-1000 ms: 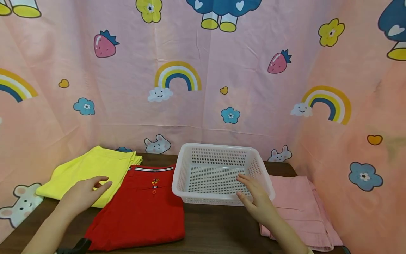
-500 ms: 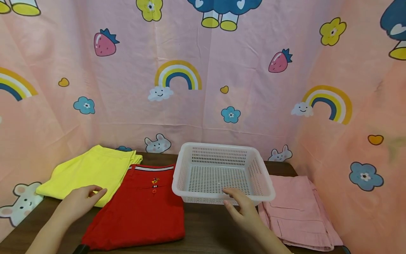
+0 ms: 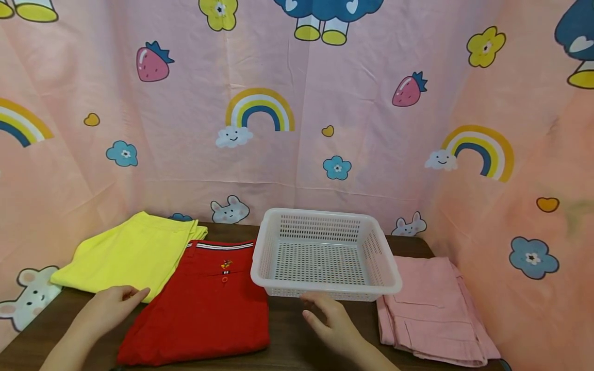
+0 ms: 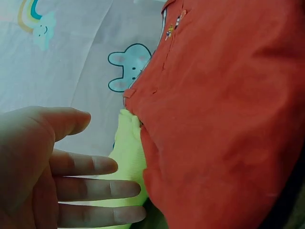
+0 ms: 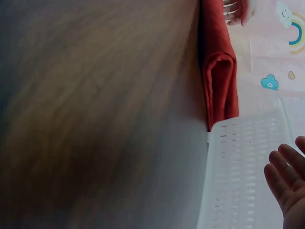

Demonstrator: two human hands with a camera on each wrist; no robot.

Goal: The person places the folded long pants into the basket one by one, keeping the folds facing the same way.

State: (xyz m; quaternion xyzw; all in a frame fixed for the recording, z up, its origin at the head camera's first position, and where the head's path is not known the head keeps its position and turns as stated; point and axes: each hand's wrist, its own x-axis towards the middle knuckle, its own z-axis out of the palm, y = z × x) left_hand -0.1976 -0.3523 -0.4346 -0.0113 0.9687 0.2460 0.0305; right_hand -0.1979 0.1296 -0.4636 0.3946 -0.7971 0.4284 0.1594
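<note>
Folded red trousers lie left of the middle of the table, with a striped waistband and small embroidery. Beside their left edge is my left hand, its fingers extended and holding nothing, near the front of a folded yellow garment. My right hand hovers in front of a white plastic basket, fingers loosely bent and nothing in them. Nothing lies in the basket. In the right wrist view the right fingers appear beside the basket wall, apart from the red trousers.
Folded pink trousers lie to the right of the basket. All of this stands on a dark brown table. A pink cloth printed with rainbows and rabbits hangs behind and along both sides.
My right hand has moved left and toward me, from over the basket's right side to before its front wall. My left hand has drawn slightly toward me. The garments and basket stay put.
</note>
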